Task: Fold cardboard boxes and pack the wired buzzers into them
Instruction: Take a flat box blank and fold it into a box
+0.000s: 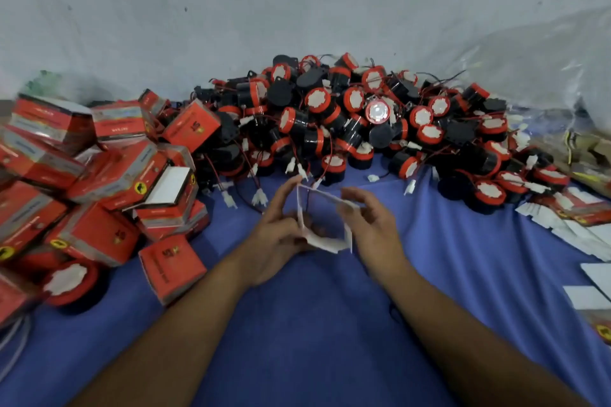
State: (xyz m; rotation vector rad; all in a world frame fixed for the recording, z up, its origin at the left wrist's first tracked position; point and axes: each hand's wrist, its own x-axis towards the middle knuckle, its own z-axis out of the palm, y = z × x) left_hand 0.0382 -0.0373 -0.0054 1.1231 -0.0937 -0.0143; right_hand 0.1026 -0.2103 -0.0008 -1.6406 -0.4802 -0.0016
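A small cardboard box (325, 243), white inside and opened into a square tube, is held between both hands above the blue cloth (314, 324). My left hand (276, 238) grips its left wall, with the index finger stretched up along the far corner. My right hand (373, 226) pinches the right wall near its top edge. A big heap of black and red wired buzzers (363, 119) lies just beyond the hands, and loose white connectors trail toward them.
Folded red boxes (99, 175) are piled at the left, and one lone red box (172, 268) sits nearest my left forearm. A single buzzer (71, 281) lies at the lower left. Flat unfolded cartons (582, 221) are stacked at the right. A clear plastic bag (545, 59) is at the back right.
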